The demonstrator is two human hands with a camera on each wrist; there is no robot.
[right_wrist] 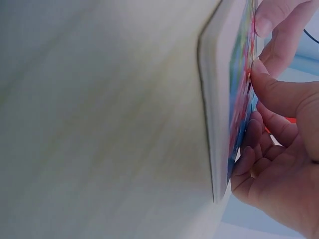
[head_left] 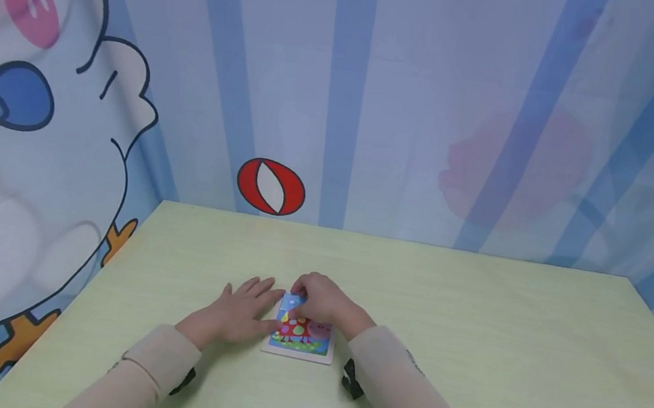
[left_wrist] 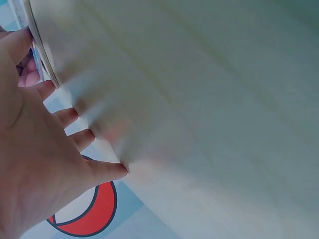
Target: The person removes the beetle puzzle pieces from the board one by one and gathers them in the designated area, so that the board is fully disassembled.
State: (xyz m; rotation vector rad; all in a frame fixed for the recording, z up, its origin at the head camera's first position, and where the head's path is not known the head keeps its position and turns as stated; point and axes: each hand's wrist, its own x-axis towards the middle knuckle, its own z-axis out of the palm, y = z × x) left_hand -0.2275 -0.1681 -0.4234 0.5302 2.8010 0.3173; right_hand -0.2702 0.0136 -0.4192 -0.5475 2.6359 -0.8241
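A small square picture puzzle (head_left: 298, 346) with a pale raised border lies flat on the table, showing a red spotted creature on grass under a blue sky. My left hand (head_left: 243, 313) has its fingers spread on the table left of it, the thumb (left_wrist: 19, 46) reaching over its left edge. From above, my right hand (head_left: 321, 298) curls over the upper part of the puzzle. In the right wrist view, the right thumb (right_wrist: 271, 92) touches the picture while the curled fingertips (right_wrist: 244, 162) grip near its far edge. The palm hides the upper right of the picture.
The pale wooden table (head_left: 497, 361) extends on both sides and in front of the hands. Behind it hangs a blue striped backdrop (head_left: 406, 105) with a printed white bird (head_left: 28, 194) at the left and a red ball (head_left: 271, 187) above the table's back edge.
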